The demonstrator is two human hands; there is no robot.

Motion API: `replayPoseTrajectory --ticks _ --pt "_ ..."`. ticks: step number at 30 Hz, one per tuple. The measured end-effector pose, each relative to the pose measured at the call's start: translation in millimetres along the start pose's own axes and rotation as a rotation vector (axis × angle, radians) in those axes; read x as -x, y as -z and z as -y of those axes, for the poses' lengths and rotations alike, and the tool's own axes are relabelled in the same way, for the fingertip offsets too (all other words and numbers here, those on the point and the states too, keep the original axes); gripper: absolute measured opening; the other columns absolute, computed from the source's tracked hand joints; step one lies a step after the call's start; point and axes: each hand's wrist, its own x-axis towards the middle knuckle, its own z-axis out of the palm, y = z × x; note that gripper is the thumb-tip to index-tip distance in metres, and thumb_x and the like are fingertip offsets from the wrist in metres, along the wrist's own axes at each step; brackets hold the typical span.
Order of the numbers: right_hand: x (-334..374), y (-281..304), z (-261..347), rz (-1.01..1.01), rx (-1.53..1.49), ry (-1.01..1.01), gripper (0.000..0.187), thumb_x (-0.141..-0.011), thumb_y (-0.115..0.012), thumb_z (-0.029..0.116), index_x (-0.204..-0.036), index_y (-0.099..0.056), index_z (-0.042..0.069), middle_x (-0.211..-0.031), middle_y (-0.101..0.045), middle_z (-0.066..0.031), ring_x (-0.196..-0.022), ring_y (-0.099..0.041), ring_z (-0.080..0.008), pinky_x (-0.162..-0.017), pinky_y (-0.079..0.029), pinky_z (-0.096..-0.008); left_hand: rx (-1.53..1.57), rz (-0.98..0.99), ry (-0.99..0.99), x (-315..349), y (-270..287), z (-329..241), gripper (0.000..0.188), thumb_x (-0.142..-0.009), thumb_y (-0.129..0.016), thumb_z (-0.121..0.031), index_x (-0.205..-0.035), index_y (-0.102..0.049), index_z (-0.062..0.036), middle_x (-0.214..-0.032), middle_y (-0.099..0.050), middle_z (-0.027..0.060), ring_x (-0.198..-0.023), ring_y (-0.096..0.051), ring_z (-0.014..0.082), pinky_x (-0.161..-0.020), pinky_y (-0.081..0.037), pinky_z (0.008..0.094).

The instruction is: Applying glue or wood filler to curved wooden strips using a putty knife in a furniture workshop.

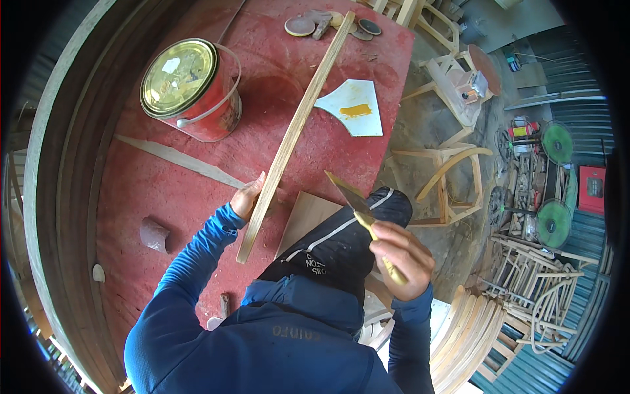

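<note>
My left hand [246,198] is closed around the lower part of a long wooden strip [295,134], which slants up and away over the red work surface. Its far end lies near some round discs. In my right hand [405,257] is a putty knife [354,197] with a yellowish handle, its blade tilted up to the left and apart from the strip. A yellow smear marks the blade's edge. Beyond it lies a white angular plate [361,92] with a patch of yellow-orange paste [355,110] on it.
A red paint can [213,118] with a gold lid stands at the far left. Sanding discs [300,26] lie at the back. A thin flat wood piece [177,157] and a curved brown piece [154,235] rest on the red table [262,79]. Chair frames [446,177] stand on the right.
</note>
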Motion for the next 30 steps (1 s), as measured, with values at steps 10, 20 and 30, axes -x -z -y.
replayPoseTrajectory --ticks 10,20,30 --pt "0 -40 -64 -0.407 -0.665 -0.561 0.022 -0.093 -0.065 0.003 -0.113 -0.058 -0.003 -0.111 -0.067 -0.0229 -0.098 -0.068 -0.0251 -0.086 -0.058 -0.0364 -0.364 -0.087 0.007 22 31 21 0.070 -0.102 -0.029 -0.062 -0.103 -0.071 -0.0064 -0.076 -0.065 0.0060 -0.064 -0.055 0.0135 -0.062 -0.045 0.0276" --pt "-15 -79 -99 -0.552 -1.002 -0.790 0.021 -0.094 -0.062 0.001 -0.114 -0.057 0.002 -0.113 -0.066 -0.0225 -0.096 -0.069 -0.0278 -0.077 -0.063 -0.0359 -0.360 -0.186 0.057 24 40 25 0.074 -0.100 -0.029 -0.065 -0.089 -0.070 -0.0051 -0.070 -0.062 0.0053 -0.062 -0.056 0.0138 -0.059 -0.046 0.0300" --pt "-20 -107 -113 -0.545 -1.080 -0.871 0.024 -0.094 -0.063 0.002 -0.117 -0.058 0.002 -0.114 -0.066 -0.0200 -0.098 -0.069 -0.0271 -0.078 -0.062 -0.0357 -0.220 -0.190 0.077 24 38 20 0.068 -0.103 -0.028 -0.060 -0.088 -0.064 -0.0039 -0.063 -0.057 0.0035 -0.049 -0.049 0.0123 -0.045 -0.039 0.0263"
